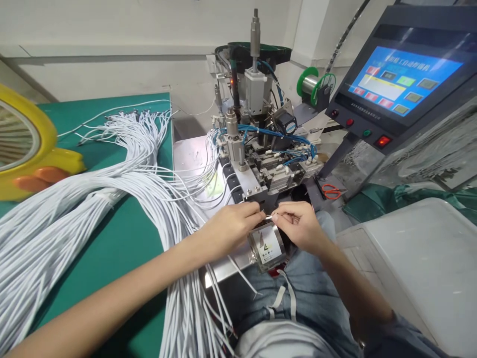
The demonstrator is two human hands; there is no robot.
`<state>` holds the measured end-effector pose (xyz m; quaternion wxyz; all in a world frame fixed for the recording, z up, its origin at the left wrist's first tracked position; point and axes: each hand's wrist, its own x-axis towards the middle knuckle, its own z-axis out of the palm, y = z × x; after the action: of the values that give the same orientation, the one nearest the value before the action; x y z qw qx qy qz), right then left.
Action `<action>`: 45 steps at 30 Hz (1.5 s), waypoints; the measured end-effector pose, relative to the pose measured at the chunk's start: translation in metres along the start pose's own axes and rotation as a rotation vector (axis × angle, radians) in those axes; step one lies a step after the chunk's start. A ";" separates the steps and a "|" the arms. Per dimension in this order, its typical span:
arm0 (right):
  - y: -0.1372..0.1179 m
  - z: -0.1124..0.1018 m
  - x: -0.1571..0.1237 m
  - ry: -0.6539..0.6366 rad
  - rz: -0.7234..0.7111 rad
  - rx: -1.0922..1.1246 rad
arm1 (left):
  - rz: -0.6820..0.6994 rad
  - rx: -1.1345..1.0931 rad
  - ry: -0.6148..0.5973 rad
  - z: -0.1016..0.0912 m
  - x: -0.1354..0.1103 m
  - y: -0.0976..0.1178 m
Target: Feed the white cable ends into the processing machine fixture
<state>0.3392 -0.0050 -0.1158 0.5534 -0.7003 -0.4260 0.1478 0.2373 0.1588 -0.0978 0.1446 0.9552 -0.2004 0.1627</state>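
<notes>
Just in front of the machine's front edge, my left hand point(236, 226) and my right hand point(300, 226) meet fingertip to fingertip. Both are closed in a pinch on a short end of white cable point(270, 217). Fingers cover most of that piece, so its tip is hard to make out. Directly below them is a small metal box point(269, 246) with a white printed label. The benchtop soldering machine point(257, 169), with blue air tubes and metal cylinders, stands right beyond my fingers. A thick bundle of white cables point(145, 191) passes under my left forearm.
A green table point(141, 233) lies at left, with a yellow fan point(40, 164) on it. To the right are a touchscreen panel point(402, 79), a solder wire spool point(309, 87), red-handled scissors point(331, 192) and a large white bin point(413, 258). Loose cables hang by my lap.
</notes>
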 end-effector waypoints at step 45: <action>0.070 0.020 0.016 -0.027 0.372 0.195 | -0.135 0.314 -0.567 0.027 0.003 -0.009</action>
<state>0.3661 0.0184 -0.1817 0.5760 -0.7080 -0.2803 0.2972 0.2507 0.1568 -0.1236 -0.0554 0.9843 -0.1414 -0.0905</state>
